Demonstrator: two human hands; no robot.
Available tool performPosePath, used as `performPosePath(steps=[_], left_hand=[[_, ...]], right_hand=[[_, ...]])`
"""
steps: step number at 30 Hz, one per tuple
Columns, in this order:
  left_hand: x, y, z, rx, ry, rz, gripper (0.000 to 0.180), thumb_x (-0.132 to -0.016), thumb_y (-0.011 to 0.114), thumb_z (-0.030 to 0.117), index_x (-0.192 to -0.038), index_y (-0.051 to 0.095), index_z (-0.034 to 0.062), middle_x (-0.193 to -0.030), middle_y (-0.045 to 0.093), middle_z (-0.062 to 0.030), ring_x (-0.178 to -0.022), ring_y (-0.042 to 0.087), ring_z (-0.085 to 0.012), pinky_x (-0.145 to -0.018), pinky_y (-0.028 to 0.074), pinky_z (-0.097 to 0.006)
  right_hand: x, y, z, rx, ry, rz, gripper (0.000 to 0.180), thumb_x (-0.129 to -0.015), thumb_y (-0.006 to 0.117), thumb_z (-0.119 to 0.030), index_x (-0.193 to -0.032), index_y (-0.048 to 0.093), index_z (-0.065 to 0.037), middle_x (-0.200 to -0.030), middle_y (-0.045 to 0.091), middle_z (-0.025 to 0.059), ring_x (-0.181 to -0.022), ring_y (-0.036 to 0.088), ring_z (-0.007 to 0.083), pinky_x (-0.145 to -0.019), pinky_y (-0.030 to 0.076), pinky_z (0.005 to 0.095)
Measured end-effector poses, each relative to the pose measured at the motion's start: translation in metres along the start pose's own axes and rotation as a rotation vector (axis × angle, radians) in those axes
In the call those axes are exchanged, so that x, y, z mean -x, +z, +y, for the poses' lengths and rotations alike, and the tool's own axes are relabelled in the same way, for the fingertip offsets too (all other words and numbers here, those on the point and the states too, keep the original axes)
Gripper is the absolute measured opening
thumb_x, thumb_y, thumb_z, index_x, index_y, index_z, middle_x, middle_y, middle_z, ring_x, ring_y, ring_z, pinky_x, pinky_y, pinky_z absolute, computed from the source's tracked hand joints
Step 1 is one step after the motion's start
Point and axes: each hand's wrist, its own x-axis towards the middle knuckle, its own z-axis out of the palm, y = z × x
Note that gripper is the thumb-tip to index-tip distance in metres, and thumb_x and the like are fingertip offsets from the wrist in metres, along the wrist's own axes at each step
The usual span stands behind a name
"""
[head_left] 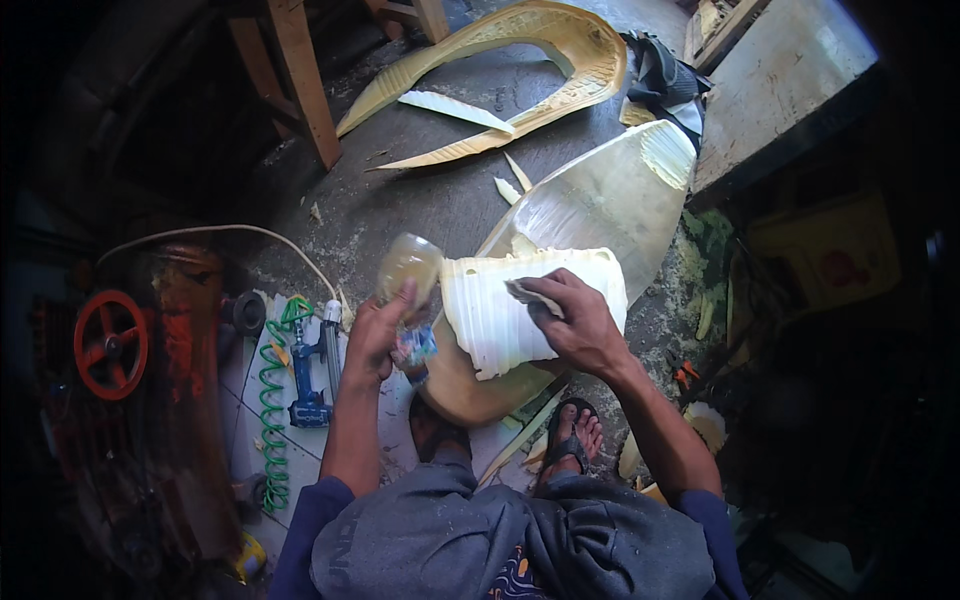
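Observation:
My left hand (376, 335) is wrapped round a clear plastic bottle (410, 262) with a colourful label, held tilted over the left end of a foam slab. The slab (495, 325) is pale and ridged, with ragged edges, and lies across a long rounded shell-like piece (605, 215). Over the slab, my right hand (580, 325) pinches a small flat grey piece (528, 292), perhaps a scraper; its exact kind is unclear. How much the bottle contains cannot be made out.
A large curved foam piece (590, 60) lies on the floor ahead, with a white strip (455, 110) across it. To the left are a blue air nailer (310, 385), a green coiled hose (270, 400) and a red handwheel (112, 342). A wooden stool (300, 80) stands far left.

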Motion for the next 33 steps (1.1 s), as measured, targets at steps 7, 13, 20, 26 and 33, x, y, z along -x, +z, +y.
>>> performPosePath(steps=[7, 13, 20, 26, 33], left_hand=[[-0.042, -0.016, -0.006, 0.456, -0.098, -0.214, 0.06, -0.101, 0.064, 0.048, -0.135, 0.051, 0.0002, -0.11, 0.07, -0.0218, -0.102, 0.073, -0.032, -0.089, 0.062, -0.047], [-0.064, -0.024, -0.01, 0.462, -0.035, -0.363, 0.044, -0.1, 0.066, 0.046, -0.112, 0.061, 0.0038, -0.097, 0.072, -0.0184, -0.098, 0.073, -0.0309, -0.089, 0.061, -0.046], [-0.052, -0.016, -0.019, 0.483, -0.144, -0.333, 0.048, -0.099, 0.066, 0.05, -0.09, 0.064, 0.0028, -0.115, 0.068, -0.0375, -0.115, 0.067, -0.0488, -0.098, 0.056, -0.056], [-0.05, -0.008, -0.007, 0.276, -0.075, -0.225, 0.081, -0.098, 0.066, 0.053, -0.142, 0.04, -0.0094, -0.111, 0.071, -0.0301, -0.106, 0.073, -0.0381, -0.091, 0.061, -0.047], [-0.033, 0.001, 0.005, 0.151, -0.046, -0.175, 0.07, -0.099, 0.069, 0.045, -0.139, 0.047, -0.0081, -0.102, 0.074, -0.0253, -0.094, 0.076, -0.031, -0.079, 0.064, -0.042]], right_hand=[[-0.082, 0.041, -0.01, 0.359, -0.273, -0.218, 0.037, -0.088, 0.067, -0.013, -0.124, 0.071, -0.008, -0.112, 0.061, 0.0178, -0.108, 0.06, 0.0359, -0.095, 0.053, 0.0452], [-0.094, 0.057, 0.004, 0.508, -0.334, -0.285, 0.035, -0.086, 0.066, -0.01, -0.121, 0.071, -0.008, -0.115, 0.06, 0.016, -0.111, 0.056, 0.0347, -0.094, 0.053, 0.0441], [-0.035, 0.054, 0.021, 0.52, -0.505, -0.264, 0.038, -0.082, 0.067, -0.007, -0.119, 0.071, -0.008, -0.112, 0.06, 0.0115, -0.104, 0.058, 0.0309, -0.091, 0.054, 0.0401], [-0.016, 0.057, 0.027, 0.541, -0.488, -0.224, 0.034, -0.082, 0.066, -0.008, -0.115, 0.07, -0.008, -0.109, 0.06, 0.0112, -0.102, 0.059, 0.0301, -0.09, 0.053, 0.0392], [-0.003, 0.042, 0.022, 0.489, -0.533, -0.372, 0.022, -0.081, 0.068, -0.01, -0.102, 0.073, -0.006, -0.109, 0.059, 0.0151, -0.106, 0.059, 0.0327, -0.093, 0.053, 0.0416]])
